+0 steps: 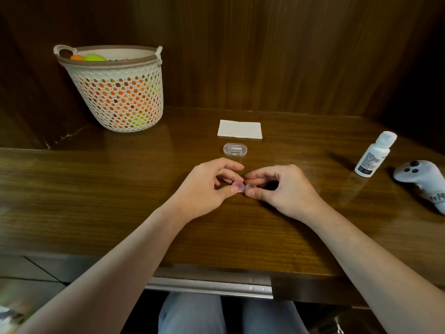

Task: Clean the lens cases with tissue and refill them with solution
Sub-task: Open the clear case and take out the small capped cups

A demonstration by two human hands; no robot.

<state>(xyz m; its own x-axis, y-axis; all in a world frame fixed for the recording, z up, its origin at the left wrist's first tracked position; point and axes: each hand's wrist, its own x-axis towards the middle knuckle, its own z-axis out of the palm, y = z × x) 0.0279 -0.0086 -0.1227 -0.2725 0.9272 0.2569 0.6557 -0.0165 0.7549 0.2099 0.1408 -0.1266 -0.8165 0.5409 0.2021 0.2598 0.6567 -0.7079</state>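
A small lens case [243, 187] lies low over the middle of the wooden desk, with a pink cap on its left half and a clear cap on its right half. My left hand [207, 186] pinches the pink side between thumb and fingers. My right hand [279, 186] pinches the clear side the same way. A folded white tissue [239, 129] lies flat farther back. Just in front of it sits a clear plastic box [235, 149] with small tools inside. A white solution bottle [375, 154] stands capped at the right.
A cream mesh basket [115, 90] holding orange and green balls stands at the back left. A white game controller [423, 182] lies at the right edge near the bottle. Wooden panels wall in the desk behind and at both sides.
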